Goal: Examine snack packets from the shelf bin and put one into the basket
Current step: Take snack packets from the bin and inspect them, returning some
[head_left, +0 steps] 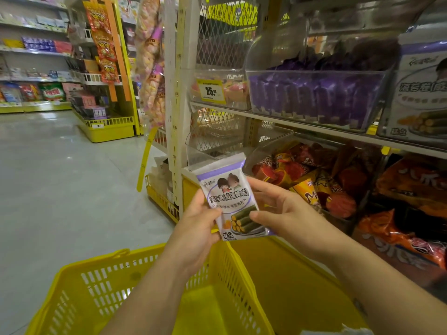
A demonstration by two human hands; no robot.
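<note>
Snack packet [231, 201], a flat white-and-purple plastic pouch printed with two cartoon figures and green seaweed rolls, is held upright with its front toward the camera, in the air above the far rim of the yellow perforated plastic shopping basket [96, 286] and in front of the shelving. The left hand [196, 228] grasps the packet's left edge, thumb laid on the printed face and the other fingers curled behind it. The right hand [278, 209] grasps the right edge, thumb pressed on the lower right of the face near the roll picture, the fingers wrapped round the back. Both forearms reach over the basket, which sits low in the view. On the upper shelf at far right, a clear plastic shelf bin [420, 93] shows the same white-and-purple design at its front. Just left of it stands a clear bin of dark purple packets [314, 97], and a yellow price tag [211, 91] hangs further left. Below, red and orange packets [302, 175] fill a lower bin.
</note>
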